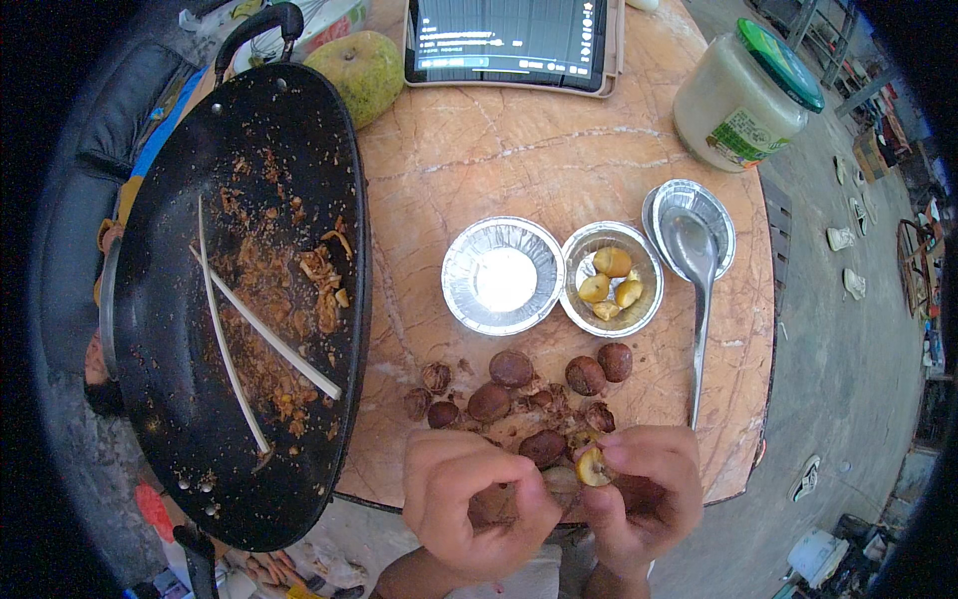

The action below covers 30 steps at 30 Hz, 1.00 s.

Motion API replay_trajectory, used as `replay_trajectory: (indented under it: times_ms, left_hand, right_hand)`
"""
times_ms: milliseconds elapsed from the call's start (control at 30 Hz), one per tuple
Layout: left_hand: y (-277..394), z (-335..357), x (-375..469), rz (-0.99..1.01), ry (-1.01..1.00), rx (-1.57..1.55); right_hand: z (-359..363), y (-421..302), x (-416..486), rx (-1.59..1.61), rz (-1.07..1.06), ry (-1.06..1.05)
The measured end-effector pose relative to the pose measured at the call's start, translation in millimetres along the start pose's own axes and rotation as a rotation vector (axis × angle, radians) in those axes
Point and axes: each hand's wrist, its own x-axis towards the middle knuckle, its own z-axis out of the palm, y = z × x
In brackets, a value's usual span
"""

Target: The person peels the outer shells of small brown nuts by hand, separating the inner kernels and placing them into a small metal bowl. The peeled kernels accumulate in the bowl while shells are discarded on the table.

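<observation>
My right hand (650, 490) pinches a peeled yellow chestnut piece (591, 467) between thumb and fingertips, over the table's near edge. Beside it, my left hand (475, 498) has thumb and forefinger brought together, and nothing shows between them. Brown unpeeled chestnuts (490, 402) and torn bits of shell (599, 416) lie just beyond both hands. One chestnut (542, 448) sits between the hands. Further back, a foil cup (650, 318) contains several peeled yellow chestnuts (612, 262). A second foil cup (503, 278) touches its left side, with nothing in it.
A large black wok (165, 314) with food scraps and two pale chopsticks (277, 333) fills the left. Stacked foil cups (720, 217) with a metal spoon (701, 299) stand right. Behind are a green-lidded jar (737, 105), a tablet (509, 45) and a yellow-green fruit (358, 78).
</observation>
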Motion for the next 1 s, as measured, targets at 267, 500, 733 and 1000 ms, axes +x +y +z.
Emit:
replay_trajectory:
  times_ms: [267,500,733,1000]
  left_hand:
    - [-0.1,-8.0,3.4,0.038,-0.123,0.002]
    - [3.9,-5.9,3.1,-0.03,-0.124,0.0]
    - [2.4,-3.3,3.0,-0.034,-0.091,0.004]
    - [-1.2,-6.6,3.1,-0.011,-0.154,-0.033]
  right_hand:
    - [2.7,-5.1,1.2,0.053,0.092,0.022]
    - [-0.2,-2.6,2.4,0.019,0.059,-0.021]
    - [1.8,-1.4,0.6,0.191,0.245,0.058]
    - [1.1,-0.6,0.9,0.202,0.263,0.037]
